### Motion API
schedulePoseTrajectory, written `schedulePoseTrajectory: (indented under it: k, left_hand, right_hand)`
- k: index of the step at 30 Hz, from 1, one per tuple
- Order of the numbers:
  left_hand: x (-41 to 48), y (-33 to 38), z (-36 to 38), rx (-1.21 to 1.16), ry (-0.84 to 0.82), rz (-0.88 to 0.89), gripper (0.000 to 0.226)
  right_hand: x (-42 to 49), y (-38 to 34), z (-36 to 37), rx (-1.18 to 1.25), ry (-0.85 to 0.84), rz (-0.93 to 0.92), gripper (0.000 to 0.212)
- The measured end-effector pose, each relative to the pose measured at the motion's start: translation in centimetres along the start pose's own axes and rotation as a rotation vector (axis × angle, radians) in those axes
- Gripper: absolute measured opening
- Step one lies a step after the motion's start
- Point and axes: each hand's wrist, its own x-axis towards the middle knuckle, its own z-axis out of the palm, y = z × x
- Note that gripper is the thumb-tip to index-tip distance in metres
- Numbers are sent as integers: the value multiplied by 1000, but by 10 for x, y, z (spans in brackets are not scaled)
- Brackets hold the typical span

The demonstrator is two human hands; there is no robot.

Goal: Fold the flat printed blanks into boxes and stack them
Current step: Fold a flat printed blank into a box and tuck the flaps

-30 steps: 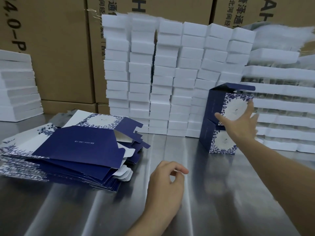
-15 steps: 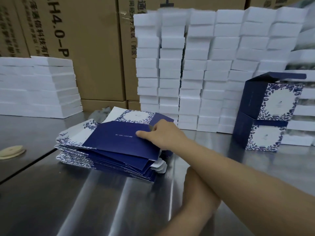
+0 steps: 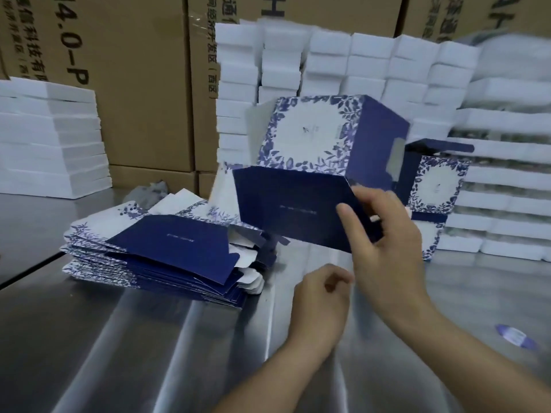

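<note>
My right hand [image 3: 384, 242] grips a printed blank [image 3: 301, 162] in the air above the steel table, thumb on its navy panel. The blank is partly opened, with the white floral face up and a navy side turned right. Just below it, my left hand [image 3: 322, 296] hovers with loosely curled fingers and holds nothing. A pile of flat navy and white blanks [image 3: 155, 251] lies on the table to the left. Two folded boxes [image 3: 435, 189] stand stacked at the right, partly hidden behind the held blank and my right hand.
Columns of white foam blocks [image 3: 369, 70] stand behind, and more white stacks sit at the far left [image 3: 50, 138] and far right [image 3: 507, 162]. Brown cartons [image 3: 134, 84] form the back wall. A small round sticker [image 3: 515, 336] lies on the steel table [image 3: 149, 353] at the right.
My right hand went from the stacked boxes to the pile, took the top blank and lifted it up and to the right. The blank has begun to open. My left hand stayed low.
</note>
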Motion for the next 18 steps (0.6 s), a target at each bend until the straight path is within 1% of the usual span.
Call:
schedulePoseTrajectory:
  k: [1,2,3,4,5,7,9,10,12,15,18]
  left_hand:
    - [5,3,-3,-63,32,-34,25]
    - [4,7,-2,-127,33,-52,24]
    - [-3,11,2,-252,10,-120,24]
    - [-5,16,5,-415,-22,-209,30]
    - [-5,21,6,-565,-30,-301,43]
    - [-4,27,-2,-740,-86,-410,66]
    - [-6,29,-6,-791,-125,-456,83]
    - [-7,29,-7,-790,-135,-460,85]
    - [-8,33,-12,-802,-171,-453,84]
    - [-8,34,-17,-842,-181,-456,88]
    - [-6,32,-22,-871,-191,-452,81]
  right_hand:
    - [-10,7,-13,-88,16,-57,18]
    - [-22,15,-24,-178,0,-105,25]
    - [-36,23,-33,-262,-40,-133,32]
    - [-50,31,-38,-334,-93,-141,38]
    - [-62,37,-42,-378,-158,-133,44]
    - [-75,43,-45,-366,-287,-105,50]
    - [-76,44,-48,-306,-343,-105,53]
    - [-75,43,-50,-274,-349,-100,53]
    - [-75,39,-52,-220,-365,-90,48]
    - [-80,34,-51,-171,-455,-106,41]
    - [-80,28,-54,-146,-457,-106,35]
